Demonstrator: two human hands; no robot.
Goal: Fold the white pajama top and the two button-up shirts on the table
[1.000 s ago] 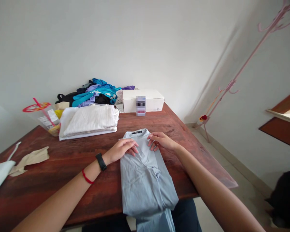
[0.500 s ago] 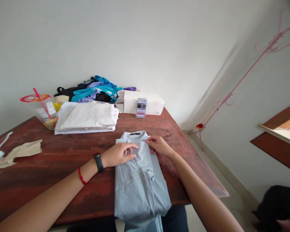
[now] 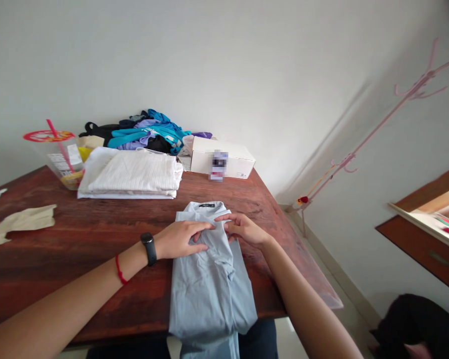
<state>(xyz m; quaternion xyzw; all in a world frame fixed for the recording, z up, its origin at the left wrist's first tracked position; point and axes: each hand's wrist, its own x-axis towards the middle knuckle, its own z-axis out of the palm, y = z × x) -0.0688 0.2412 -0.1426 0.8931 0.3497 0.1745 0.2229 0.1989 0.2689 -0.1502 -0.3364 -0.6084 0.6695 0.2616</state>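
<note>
The light blue shirt [image 3: 202, 294] lies on the dark wooden tabletop [image 3: 108, 219], nearer the person than the white box [image 3: 224, 154] and slightly to its left. Its collar [image 3: 205, 205] points toward the box, while its lower end hangs over the near edge, on the side away from the box.

The left hand [image 3: 177, 239] rests on the upper front of the shirt, its fingers loosely spread and the thumb set apart. The right hand [image 3: 249, 230] is at the opposite side, just below the collar, with the index finger reaching across and the others bent; whether its fingertips pinch any cloth, I cannot tell.

The folded white cloth [image 3: 134, 172] lies left of the box, and the plastic cup [image 3: 65, 162] stands farther left.

The shirt looks light, thin and limp: not fragile, but quick to crease, with a bunched wrinkle mid-front. The collar is probably its stiffest part. The shoulders, either side of the collar, look the best places to take hold, with the folded layers gathered together; a single-layer grip could pull them apart. The overhanging end may drag the smooth fabric off line.
</note>
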